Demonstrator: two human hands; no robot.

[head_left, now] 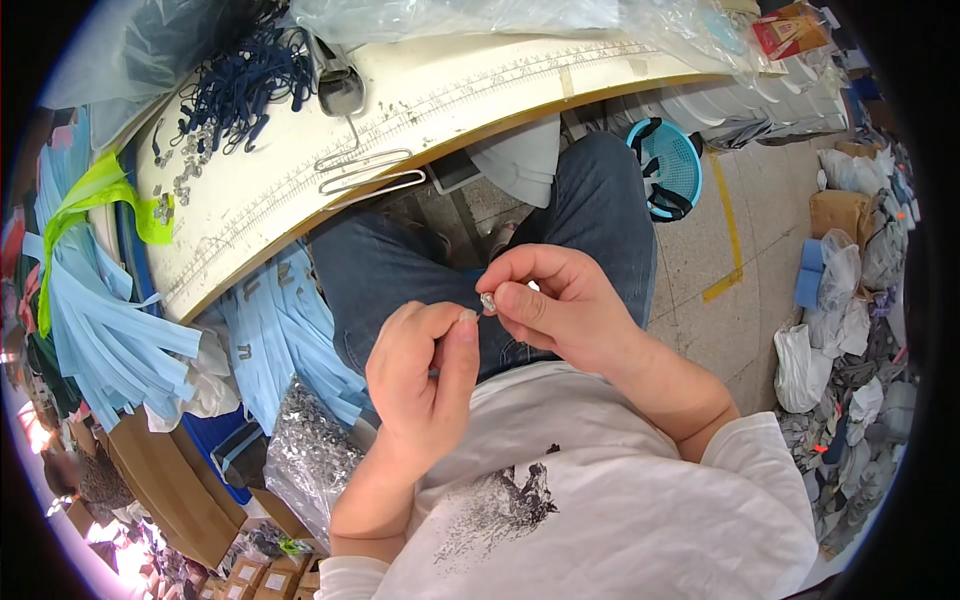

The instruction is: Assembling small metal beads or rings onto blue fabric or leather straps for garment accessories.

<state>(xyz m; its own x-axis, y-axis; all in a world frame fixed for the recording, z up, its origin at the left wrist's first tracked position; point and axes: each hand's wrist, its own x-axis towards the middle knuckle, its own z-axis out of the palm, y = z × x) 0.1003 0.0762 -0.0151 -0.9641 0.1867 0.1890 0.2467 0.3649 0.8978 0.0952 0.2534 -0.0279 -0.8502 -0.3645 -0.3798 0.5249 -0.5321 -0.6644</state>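
A small silvery metal fitting (pixel 488 302) sits pinched between the thumb and forefinger of the right hand (pixel 555 310), held above the lap. The fingers of the left hand (pixel 420 375) are pressed together at their tips, the forefinger tip touching or nearly touching the fitting from the left; whether they grip anything of their own cannot be told. Directly beyond the fingers lie the blue jeans (pixel 400 270) of the seated person, and nearer the body a white printed shirt (pixel 600 500). Farther beyond the fingers runs the curved edge of a white desk (pixel 300 180) marked with a ruled scale, carrying bent wire clips (pixel 365 170), a heap of dark blue cords (pixel 245 85) and scattered small metal parts (pixel 190 160). Left of the fingers hang pale blue straps (pixel 100 330); below them rests a clear bag of silvery pieces (pixel 310 450). Right of the fingers, on the floor, stands a turquoise basket (pixel 672 165).
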